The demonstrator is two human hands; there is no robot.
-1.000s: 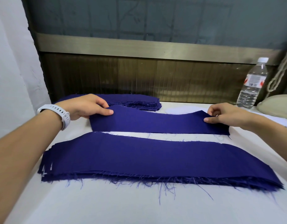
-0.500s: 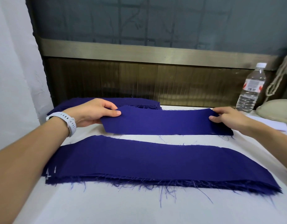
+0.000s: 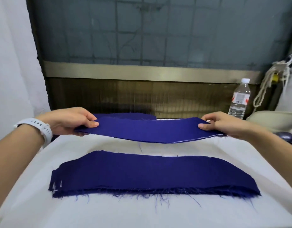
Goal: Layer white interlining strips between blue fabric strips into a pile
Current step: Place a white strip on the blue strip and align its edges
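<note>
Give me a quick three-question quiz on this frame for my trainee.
1. True or false: the left hand and right hand pinch opposite ends of one blue strip.
2. Where does the water bottle stand? A) far right B) far left C) in a hand
3. Fill in: the white watch sits on the ____ wrist.
Key: 1 true; 2 A; 3 left.
</note>
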